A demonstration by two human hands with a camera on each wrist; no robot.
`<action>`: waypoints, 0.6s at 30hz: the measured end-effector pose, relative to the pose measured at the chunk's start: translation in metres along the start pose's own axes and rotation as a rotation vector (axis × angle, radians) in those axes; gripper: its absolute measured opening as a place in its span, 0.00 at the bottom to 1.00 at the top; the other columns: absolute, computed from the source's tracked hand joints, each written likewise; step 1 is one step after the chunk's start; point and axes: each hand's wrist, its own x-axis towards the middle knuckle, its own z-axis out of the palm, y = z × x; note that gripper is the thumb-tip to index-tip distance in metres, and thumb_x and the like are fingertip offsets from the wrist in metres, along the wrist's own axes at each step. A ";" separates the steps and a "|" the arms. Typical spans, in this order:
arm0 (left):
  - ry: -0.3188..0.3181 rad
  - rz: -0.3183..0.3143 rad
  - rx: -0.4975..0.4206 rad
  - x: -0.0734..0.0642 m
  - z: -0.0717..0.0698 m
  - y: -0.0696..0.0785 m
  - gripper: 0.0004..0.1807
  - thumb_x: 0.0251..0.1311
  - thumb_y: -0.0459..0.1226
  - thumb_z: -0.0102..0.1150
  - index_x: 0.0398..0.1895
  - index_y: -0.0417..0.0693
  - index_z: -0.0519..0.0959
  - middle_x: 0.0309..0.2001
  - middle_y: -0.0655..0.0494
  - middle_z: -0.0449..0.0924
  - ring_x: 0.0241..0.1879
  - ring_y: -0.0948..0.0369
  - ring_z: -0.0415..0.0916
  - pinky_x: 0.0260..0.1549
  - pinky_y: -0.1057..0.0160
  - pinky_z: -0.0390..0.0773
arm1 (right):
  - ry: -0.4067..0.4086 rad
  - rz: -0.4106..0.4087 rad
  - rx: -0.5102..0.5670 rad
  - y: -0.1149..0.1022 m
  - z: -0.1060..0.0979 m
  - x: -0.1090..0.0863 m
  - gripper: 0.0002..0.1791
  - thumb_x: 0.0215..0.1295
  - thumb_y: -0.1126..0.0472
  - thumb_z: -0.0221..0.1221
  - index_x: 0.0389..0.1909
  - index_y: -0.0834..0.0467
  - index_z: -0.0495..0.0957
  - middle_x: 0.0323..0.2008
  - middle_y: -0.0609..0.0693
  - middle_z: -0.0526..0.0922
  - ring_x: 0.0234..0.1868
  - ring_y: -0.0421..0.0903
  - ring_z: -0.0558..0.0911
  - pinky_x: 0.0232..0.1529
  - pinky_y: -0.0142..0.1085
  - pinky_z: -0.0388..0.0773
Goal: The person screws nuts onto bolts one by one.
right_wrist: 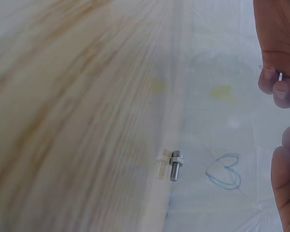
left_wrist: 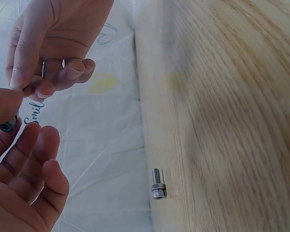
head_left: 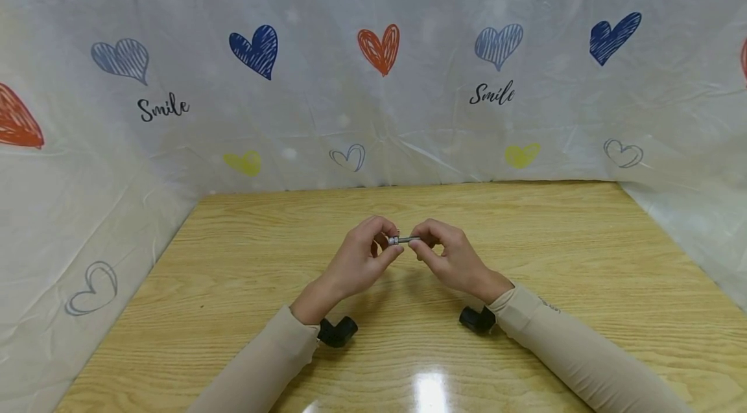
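Near the middle of the table in the head view, a silver bolt [head_left: 404, 240] with a nut lies sideways between both hands. The left hand [head_left: 362, 257] pinches its head end between thumb and fingers. The right hand [head_left: 452, 259] pinches the tip of its shaft with thumb and forefinger. In the left wrist view, a dark hex-socket end of the held bolt [left_wrist: 7, 126] shows at the left fingertips. A second silver bolt [left_wrist: 158, 185] with a nut lies on the table beyond the hands, also seen as a bolt [right_wrist: 175, 165] in the right wrist view.
The wood-grain table [head_left: 245, 231] reaches to a white cloth backdrop [head_left: 432, 108] printed with hearts, at the back and both sides. A black wrist camera mount [head_left: 338, 332] sits by the left cuff, another mount [head_left: 475, 319] by the right cuff.
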 end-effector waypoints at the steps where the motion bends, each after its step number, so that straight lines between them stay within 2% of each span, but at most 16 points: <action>1: 0.000 0.000 0.000 0.000 0.000 0.000 0.04 0.64 0.35 0.60 0.38 0.48 0.74 0.35 0.59 0.74 0.30 0.63 0.72 0.26 0.66 0.72 | 0.001 -0.002 0.002 0.000 0.000 0.000 0.07 0.61 0.79 0.57 0.36 0.66 0.74 0.24 0.51 0.77 0.23 0.45 0.76 0.25 0.36 0.75; 8: -0.009 -0.006 0.000 0.000 -0.002 0.001 0.02 0.67 0.36 0.56 0.38 0.47 0.76 0.35 0.59 0.74 0.31 0.63 0.71 0.27 0.60 0.74 | 0.001 -0.013 0.007 0.001 0.000 0.000 0.06 0.61 0.78 0.57 0.36 0.66 0.74 0.25 0.50 0.77 0.23 0.47 0.77 0.25 0.35 0.75; 13: -0.017 -0.014 0.003 0.000 -0.002 0.002 0.02 0.67 0.36 0.56 0.37 0.47 0.77 0.36 0.58 0.74 0.31 0.63 0.71 0.27 0.63 0.73 | -0.001 -0.011 0.005 0.002 0.000 0.000 0.06 0.61 0.78 0.57 0.36 0.66 0.74 0.25 0.50 0.78 0.23 0.47 0.77 0.25 0.35 0.75; 18: -0.018 -0.010 0.009 0.000 -0.002 0.002 0.03 0.67 0.36 0.56 0.38 0.47 0.77 0.36 0.58 0.74 0.31 0.62 0.71 0.27 0.64 0.73 | -0.001 -0.017 0.011 0.002 0.000 0.000 0.02 0.63 0.75 0.57 0.36 0.68 0.74 0.25 0.53 0.77 0.23 0.46 0.76 0.25 0.36 0.75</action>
